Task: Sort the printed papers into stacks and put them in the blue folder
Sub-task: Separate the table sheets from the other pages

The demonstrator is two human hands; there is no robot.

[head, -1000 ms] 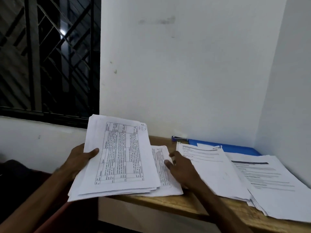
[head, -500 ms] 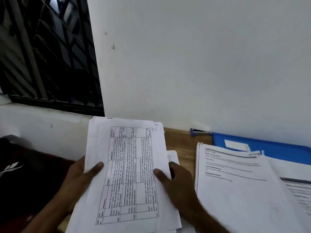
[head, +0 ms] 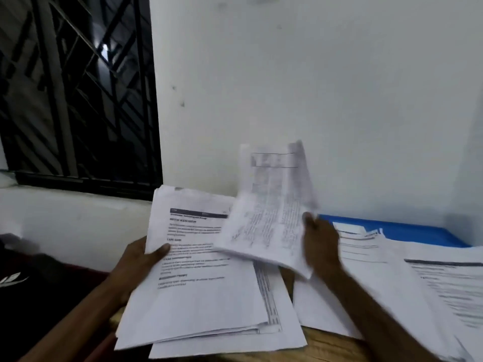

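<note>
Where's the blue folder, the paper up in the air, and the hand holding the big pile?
blue folder [head: 418,232]: head view, on its bare blue cover.
lifted sheet [head: 269,212]: head view, middle of its printed table.
left hand [head: 136,262]: head view, middle of the hand, gripping the paper pile [head: 203,304].

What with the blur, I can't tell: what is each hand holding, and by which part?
Left hand grips the paper stack at its left edge, thumb on top. Right hand pinches the lifted sheet by its right edge.

Left hand [head: 136,265], right hand [head: 322,246]: two. Blue folder [head: 407,231]: one. Paper stacks [head: 198,296]: four. Lifted sheet [head: 271,218]: one.
</note>
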